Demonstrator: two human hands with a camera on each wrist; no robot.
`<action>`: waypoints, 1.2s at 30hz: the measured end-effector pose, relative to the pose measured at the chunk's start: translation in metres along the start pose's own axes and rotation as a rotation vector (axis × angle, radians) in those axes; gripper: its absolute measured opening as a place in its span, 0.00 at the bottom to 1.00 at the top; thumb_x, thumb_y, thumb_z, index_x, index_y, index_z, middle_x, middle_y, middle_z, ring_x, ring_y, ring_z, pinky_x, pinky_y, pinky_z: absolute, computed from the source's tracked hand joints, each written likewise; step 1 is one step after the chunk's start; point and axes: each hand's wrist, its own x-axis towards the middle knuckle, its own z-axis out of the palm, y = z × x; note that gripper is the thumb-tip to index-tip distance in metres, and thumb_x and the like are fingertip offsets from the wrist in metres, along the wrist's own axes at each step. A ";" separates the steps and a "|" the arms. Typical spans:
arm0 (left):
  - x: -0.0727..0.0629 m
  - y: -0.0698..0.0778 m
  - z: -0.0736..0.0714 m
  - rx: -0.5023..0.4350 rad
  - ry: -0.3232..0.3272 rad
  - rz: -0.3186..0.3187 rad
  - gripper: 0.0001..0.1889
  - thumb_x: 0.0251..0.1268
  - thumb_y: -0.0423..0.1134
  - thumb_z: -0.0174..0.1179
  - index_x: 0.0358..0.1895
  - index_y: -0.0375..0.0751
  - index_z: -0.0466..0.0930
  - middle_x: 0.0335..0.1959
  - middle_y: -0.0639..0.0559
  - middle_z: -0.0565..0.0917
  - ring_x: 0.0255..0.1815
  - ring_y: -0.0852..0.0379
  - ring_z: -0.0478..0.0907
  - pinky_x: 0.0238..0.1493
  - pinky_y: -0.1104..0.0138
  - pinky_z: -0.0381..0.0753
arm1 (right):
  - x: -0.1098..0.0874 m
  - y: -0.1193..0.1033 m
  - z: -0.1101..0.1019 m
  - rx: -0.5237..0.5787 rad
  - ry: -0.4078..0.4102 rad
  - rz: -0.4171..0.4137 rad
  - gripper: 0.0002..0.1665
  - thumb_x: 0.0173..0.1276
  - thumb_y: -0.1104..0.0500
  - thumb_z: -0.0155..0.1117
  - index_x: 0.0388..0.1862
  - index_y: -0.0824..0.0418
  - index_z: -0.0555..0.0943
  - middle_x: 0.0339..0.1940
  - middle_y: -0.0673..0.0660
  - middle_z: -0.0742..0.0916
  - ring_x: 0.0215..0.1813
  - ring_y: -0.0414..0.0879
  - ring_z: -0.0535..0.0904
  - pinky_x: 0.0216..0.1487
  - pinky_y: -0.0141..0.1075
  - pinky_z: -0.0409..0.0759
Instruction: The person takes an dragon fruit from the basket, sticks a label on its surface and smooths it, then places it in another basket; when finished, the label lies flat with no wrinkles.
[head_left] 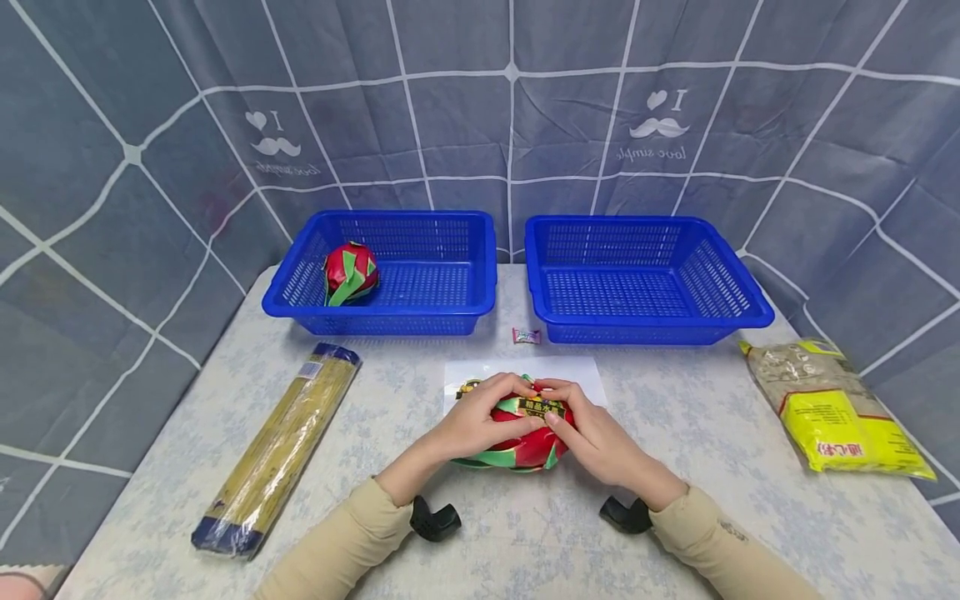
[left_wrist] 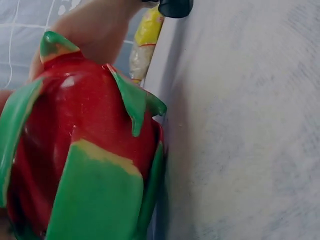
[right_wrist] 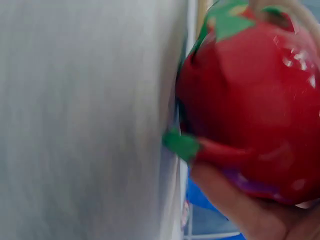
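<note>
A red dragon fruit with green leaf tips is held between both hands in the head view. My left hand grips its left side, the thumb across the front. On its right side my right hand grips it, the thumb at the edge of a black label with gold characters that lies on the fruit's upper front. The dragon fruit fills much of the left wrist view, with its broad green leaf toward the camera. Its shiny red skin shows large in the right wrist view.
Behind the hands lies a white sheet with a label. Two blue baskets stand at the back; the left one holds another dragon fruit. A small candy packet, bundled noodles and a yellow food bag lie around.
</note>
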 end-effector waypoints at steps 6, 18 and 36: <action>-0.001 -0.005 -0.007 -0.253 -0.074 -0.088 0.13 0.65 0.37 0.54 0.51 0.38 0.76 0.55 0.48 0.76 0.60 0.54 0.68 0.59 0.59 0.67 | 0.000 0.008 0.003 0.083 0.065 -0.042 0.14 0.71 0.60 0.55 0.52 0.57 0.66 0.66 0.53 0.73 0.63 0.49 0.71 0.56 0.43 0.74; -0.006 0.032 -0.004 -0.161 0.092 -0.048 0.13 0.55 0.29 0.65 0.43 0.32 0.76 0.47 0.42 0.80 0.49 0.54 0.76 0.49 0.65 0.76 | 0.001 0.005 0.000 -0.010 0.013 -0.042 0.18 0.72 0.56 0.54 0.59 0.54 0.68 0.68 0.47 0.71 0.64 0.46 0.70 0.56 0.45 0.73; -0.002 -0.003 -0.001 -0.464 0.103 -0.181 0.13 0.56 0.30 0.58 0.43 0.23 0.81 0.51 0.38 0.78 0.59 0.48 0.71 0.57 0.64 0.71 | 0.006 -0.008 -0.012 0.475 -0.105 0.177 0.12 0.74 0.59 0.50 0.52 0.57 0.76 0.70 0.58 0.68 0.71 0.56 0.58 0.64 0.54 0.60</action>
